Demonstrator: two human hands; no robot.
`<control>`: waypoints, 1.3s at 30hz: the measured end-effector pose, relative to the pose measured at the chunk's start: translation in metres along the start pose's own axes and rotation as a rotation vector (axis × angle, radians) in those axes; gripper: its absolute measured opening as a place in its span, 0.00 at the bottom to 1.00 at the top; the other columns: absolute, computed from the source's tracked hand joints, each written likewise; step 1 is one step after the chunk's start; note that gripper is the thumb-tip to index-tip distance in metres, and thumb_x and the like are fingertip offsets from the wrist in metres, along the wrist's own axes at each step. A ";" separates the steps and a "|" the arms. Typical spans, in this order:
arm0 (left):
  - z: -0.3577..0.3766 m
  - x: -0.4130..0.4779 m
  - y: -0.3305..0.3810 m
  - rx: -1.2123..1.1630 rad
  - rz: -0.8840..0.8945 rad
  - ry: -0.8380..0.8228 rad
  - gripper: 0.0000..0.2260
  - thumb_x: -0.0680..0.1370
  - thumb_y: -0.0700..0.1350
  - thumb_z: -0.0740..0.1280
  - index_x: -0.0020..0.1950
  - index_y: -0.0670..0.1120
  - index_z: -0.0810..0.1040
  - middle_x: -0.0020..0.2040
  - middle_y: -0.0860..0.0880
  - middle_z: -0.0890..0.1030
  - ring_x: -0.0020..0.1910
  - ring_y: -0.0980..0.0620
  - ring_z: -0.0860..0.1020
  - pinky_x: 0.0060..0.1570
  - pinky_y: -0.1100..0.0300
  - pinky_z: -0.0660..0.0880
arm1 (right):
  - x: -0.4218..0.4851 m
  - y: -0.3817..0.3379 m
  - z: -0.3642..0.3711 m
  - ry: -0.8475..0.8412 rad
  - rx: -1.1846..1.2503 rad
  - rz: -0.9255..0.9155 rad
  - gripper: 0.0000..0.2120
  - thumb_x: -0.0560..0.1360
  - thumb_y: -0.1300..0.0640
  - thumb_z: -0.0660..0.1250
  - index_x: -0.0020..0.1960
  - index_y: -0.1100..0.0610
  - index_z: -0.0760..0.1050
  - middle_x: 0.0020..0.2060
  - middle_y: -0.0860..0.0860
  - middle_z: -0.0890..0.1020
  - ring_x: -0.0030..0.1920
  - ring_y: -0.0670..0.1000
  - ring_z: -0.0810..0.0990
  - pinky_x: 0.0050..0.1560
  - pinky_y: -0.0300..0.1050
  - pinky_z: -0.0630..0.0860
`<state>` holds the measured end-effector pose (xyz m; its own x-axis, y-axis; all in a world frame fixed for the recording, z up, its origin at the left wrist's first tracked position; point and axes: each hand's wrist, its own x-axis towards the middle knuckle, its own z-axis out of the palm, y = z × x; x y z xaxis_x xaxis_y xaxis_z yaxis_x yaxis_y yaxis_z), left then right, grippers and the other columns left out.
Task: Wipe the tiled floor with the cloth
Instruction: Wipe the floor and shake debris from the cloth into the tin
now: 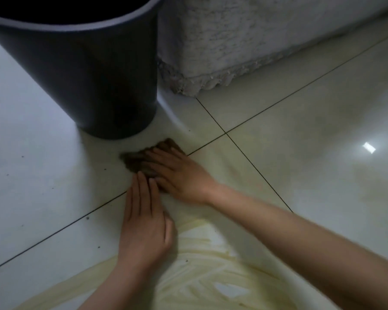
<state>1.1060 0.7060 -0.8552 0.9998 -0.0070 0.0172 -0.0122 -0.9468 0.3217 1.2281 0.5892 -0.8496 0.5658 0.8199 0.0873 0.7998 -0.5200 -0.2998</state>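
Note:
A small dark brown cloth [136,159] lies flat on the pale tiled floor [300,153], just in front of the bucket. My right hand [179,175] presses down on the cloth with straight, spread fingers and covers much of it. My left hand [145,222] lies flat on the floor right behind it, its straight fingertips touching the cloth's near edge and the right hand. Yellowish wet streaks [199,276] smear the tile beneath my forearms.
A tall dark bucket [94,70] stands close behind the cloth. To its right is a rough white wall corner [222,41] with a crumbling base. Dark grout lines [225,132] cross right of the cloth. Small dirt specks dot the left tiles.

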 end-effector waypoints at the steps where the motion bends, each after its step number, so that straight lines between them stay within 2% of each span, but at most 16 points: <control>1: 0.000 0.000 0.000 0.004 -0.005 0.019 0.31 0.72 0.46 0.51 0.71 0.28 0.63 0.72 0.28 0.60 0.73 0.31 0.61 0.72 0.42 0.59 | 0.000 0.019 -0.010 -0.030 -0.011 -0.082 0.18 0.79 0.60 0.63 0.68 0.64 0.73 0.68 0.61 0.73 0.70 0.62 0.70 0.72 0.61 0.62; 3: 0.002 -0.001 -0.001 0.010 -0.001 0.022 0.32 0.72 0.46 0.51 0.71 0.27 0.62 0.72 0.27 0.59 0.72 0.30 0.60 0.73 0.42 0.57 | 0.002 0.056 -0.030 0.021 -0.008 0.039 0.18 0.80 0.62 0.61 0.68 0.65 0.71 0.68 0.61 0.73 0.69 0.61 0.71 0.72 0.57 0.62; 5: 0.003 -0.002 -0.003 0.012 0.005 0.019 0.32 0.72 0.46 0.52 0.71 0.28 0.61 0.72 0.27 0.60 0.72 0.30 0.60 0.71 0.39 0.59 | 0.006 0.090 -0.038 0.081 -0.094 0.352 0.19 0.83 0.60 0.55 0.72 0.61 0.67 0.72 0.59 0.68 0.73 0.58 0.64 0.75 0.51 0.53; 8: 0.002 0.000 -0.001 0.003 0.002 -0.021 0.32 0.72 0.46 0.51 0.72 0.29 0.61 0.73 0.28 0.59 0.73 0.31 0.58 0.71 0.38 0.58 | 0.018 0.064 -0.019 0.166 -0.151 0.560 0.20 0.83 0.56 0.52 0.74 0.57 0.66 0.73 0.56 0.67 0.74 0.56 0.62 0.75 0.50 0.50; 12: -0.002 -0.002 -0.001 -0.016 0.012 -0.003 0.33 0.71 0.46 0.52 0.72 0.29 0.62 0.72 0.27 0.59 0.73 0.30 0.59 0.72 0.39 0.59 | -0.007 -0.014 0.013 0.012 -0.116 0.081 0.21 0.83 0.53 0.50 0.71 0.56 0.70 0.69 0.56 0.72 0.70 0.56 0.69 0.72 0.57 0.59; 15: -0.003 -0.003 -0.003 -0.014 0.045 0.025 0.34 0.69 0.46 0.53 0.71 0.28 0.62 0.72 0.26 0.59 0.72 0.28 0.59 0.72 0.42 0.53 | -0.042 0.011 -0.005 -0.077 -0.061 -0.052 0.22 0.83 0.51 0.52 0.69 0.60 0.72 0.71 0.58 0.71 0.72 0.58 0.67 0.73 0.57 0.60; 17: -0.003 -0.002 -0.003 0.000 0.033 0.014 0.34 0.69 0.46 0.52 0.71 0.28 0.62 0.72 0.26 0.59 0.72 0.28 0.59 0.72 0.42 0.53 | -0.056 0.050 -0.025 -0.006 -0.078 0.161 0.18 0.83 0.55 0.52 0.70 0.56 0.69 0.73 0.57 0.68 0.74 0.58 0.63 0.75 0.54 0.55; 20: -0.002 -0.002 -0.003 0.016 0.006 -0.008 0.33 0.71 0.47 0.51 0.71 0.28 0.63 0.72 0.27 0.60 0.72 0.29 0.60 0.71 0.38 0.57 | -0.064 0.075 -0.029 0.164 -0.113 0.743 0.20 0.84 0.54 0.51 0.76 0.51 0.60 0.77 0.53 0.59 0.78 0.53 0.52 0.77 0.49 0.45; 22: -0.001 -0.002 -0.001 0.023 0.001 -0.016 0.32 0.71 0.47 0.51 0.71 0.28 0.63 0.72 0.27 0.60 0.72 0.29 0.60 0.70 0.37 0.57 | -0.061 0.047 -0.014 0.225 -0.153 0.894 0.21 0.84 0.53 0.50 0.76 0.52 0.61 0.77 0.52 0.59 0.78 0.53 0.53 0.77 0.48 0.43; 25: -0.002 -0.001 -0.001 0.008 -0.017 -0.018 0.32 0.70 0.47 0.51 0.69 0.28 0.65 0.70 0.26 0.63 0.70 0.28 0.63 0.69 0.36 0.59 | -0.087 -0.024 0.013 0.162 -0.183 0.542 0.21 0.83 0.52 0.47 0.70 0.56 0.70 0.72 0.56 0.68 0.75 0.58 0.61 0.76 0.57 0.50; 27: -0.003 -0.001 0.000 0.016 -0.011 -0.022 0.33 0.69 0.47 0.51 0.68 0.27 0.67 0.69 0.26 0.64 0.70 0.28 0.64 0.69 0.37 0.61 | -0.125 -0.060 0.018 -0.028 -0.120 0.270 0.22 0.83 0.49 0.47 0.73 0.55 0.66 0.75 0.54 0.64 0.77 0.55 0.57 0.75 0.58 0.53; 30: -0.004 -0.001 0.000 0.022 -0.010 -0.035 0.33 0.70 0.48 0.51 0.70 0.28 0.66 0.71 0.27 0.62 0.72 0.29 0.61 0.72 0.41 0.54 | -0.140 -0.026 -0.006 -0.150 -0.076 0.014 0.23 0.83 0.48 0.46 0.73 0.55 0.65 0.74 0.55 0.66 0.75 0.55 0.61 0.74 0.55 0.56; 32: -0.002 0.000 0.000 0.038 -0.012 -0.033 0.32 0.71 0.47 0.50 0.70 0.29 0.65 0.71 0.27 0.62 0.72 0.29 0.60 0.72 0.40 0.56 | -0.118 0.013 -0.022 -0.016 -0.056 0.208 0.23 0.83 0.51 0.47 0.71 0.59 0.68 0.71 0.58 0.70 0.74 0.55 0.64 0.76 0.50 0.52; 36: 0.002 0.000 0.000 0.050 -0.018 -0.040 0.32 0.72 0.47 0.50 0.72 0.30 0.63 0.72 0.28 0.61 0.73 0.31 0.59 0.71 0.38 0.58 | -0.056 0.058 -0.021 0.197 -0.132 0.945 0.23 0.84 0.51 0.48 0.78 0.51 0.57 0.78 0.50 0.57 0.78 0.50 0.51 0.77 0.47 0.42; 38: 0.002 0.000 0.000 0.052 -0.011 -0.033 0.33 0.71 0.47 0.50 0.72 0.29 0.63 0.72 0.28 0.61 0.73 0.30 0.60 0.71 0.38 0.57 | -0.030 0.036 -0.009 0.239 -0.214 0.972 0.21 0.81 0.52 0.51 0.73 0.50 0.64 0.73 0.52 0.65 0.74 0.55 0.60 0.75 0.54 0.48; 39: 0.002 0.000 0.000 0.039 -0.011 -0.029 0.33 0.71 0.47 0.50 0.71 0.29 0.63 0.71 0.27 0.62 0.72 0.30 0.61 0.70 0.38 0.58 | -0.025 0.016 -0.002 0.249 -0.232 0.837 0.19 0.80 0.53 0.53 0.69 0.51 0.68 0.67 0.53 0.70 0.69 0.58 0.66 0.73 0.58 0.53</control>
<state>1.1061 0.7049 -0.8569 0.9999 -0.0049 -0.0140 -0.0007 -0.9588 0.2842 1.2268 0.5600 -0.8549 0.9863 0.0898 0.1381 0.1118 -0.9807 -0.1606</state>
